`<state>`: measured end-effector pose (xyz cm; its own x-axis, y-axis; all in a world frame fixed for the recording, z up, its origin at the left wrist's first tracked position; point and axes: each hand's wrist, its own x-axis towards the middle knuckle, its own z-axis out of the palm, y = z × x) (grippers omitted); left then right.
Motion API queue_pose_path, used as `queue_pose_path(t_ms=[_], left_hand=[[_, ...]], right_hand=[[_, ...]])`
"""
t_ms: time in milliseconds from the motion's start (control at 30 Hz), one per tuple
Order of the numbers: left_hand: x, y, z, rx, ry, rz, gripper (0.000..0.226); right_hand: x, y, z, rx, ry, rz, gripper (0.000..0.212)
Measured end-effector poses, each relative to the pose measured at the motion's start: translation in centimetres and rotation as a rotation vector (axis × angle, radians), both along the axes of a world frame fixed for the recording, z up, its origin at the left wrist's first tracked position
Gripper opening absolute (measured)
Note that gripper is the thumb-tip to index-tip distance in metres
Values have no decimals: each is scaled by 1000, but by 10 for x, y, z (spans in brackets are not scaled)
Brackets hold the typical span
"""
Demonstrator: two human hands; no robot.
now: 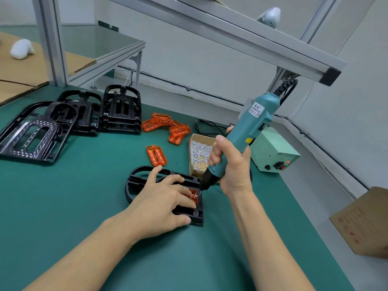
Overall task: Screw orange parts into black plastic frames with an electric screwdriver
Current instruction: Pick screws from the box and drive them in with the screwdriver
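Pressing down on the black plastic frame (168, 181) near the table's front middle, the left hand (161, 204) lies flat, fingers spread straight over the orange part (194, 196) seated in it. Right hand (228, 164) has its grip wrapped around the teal electric screwdriver (245, 133), tilted, black nose tip down at the orange part's exposed corner, just beside the left fingertips. Table (73, 217) is a green mat surface. Far left on it: a loose stack of more black frames (69, 120), some overlapping, one pile squared up. Between those and the driver: a heap of spare orange parts (168, 127), plus a single orange part (156, 155) lying flat on its own, just behind the worked frame. Open cardboard box of silver screws (200, 154) sits right behind the right hand. Pale green power supply (273, 152) at the table's right edge, black cable coiled behind it. Aluminium extrusion frame (231, 34) runs overhead; the driver's cord goes up to it. Grey-white walls behind, cable run along them. Cardboard sheets (21, 68) on the adjoining bench at left, brown carton (363, 223) off the right edge.
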<state>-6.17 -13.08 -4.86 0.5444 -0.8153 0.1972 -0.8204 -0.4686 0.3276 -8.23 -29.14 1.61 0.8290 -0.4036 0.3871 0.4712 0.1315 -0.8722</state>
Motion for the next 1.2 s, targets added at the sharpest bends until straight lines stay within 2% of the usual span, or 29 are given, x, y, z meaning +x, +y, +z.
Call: queue_pose_path(t_ms=[167,367,533,733,933,1067,1200], left_hand=[[0,1,1,-4,37,4,35],[-1,1,2,1,96,6,35],[0,1,2,13,127,0,35],[0,0,3,15,140,-18,36],[0,-1,3,7,139,-15,37],[-2,-4,4,9,145,-26,37],[-3,-4,4,7,142,-26,38]], right_hand=[[-4,2,0,-74,-30,76,27],[-5,5,4,-129,-52,191,18],[-5,1,1,-40,-51,129,25],[-7,-11,0,32,-54,246,24],[-9,-7,-2,18,-68,115,20],[-7,0,2,-68,-27,22,22],[1,5,5,-53,52,-203,18]])
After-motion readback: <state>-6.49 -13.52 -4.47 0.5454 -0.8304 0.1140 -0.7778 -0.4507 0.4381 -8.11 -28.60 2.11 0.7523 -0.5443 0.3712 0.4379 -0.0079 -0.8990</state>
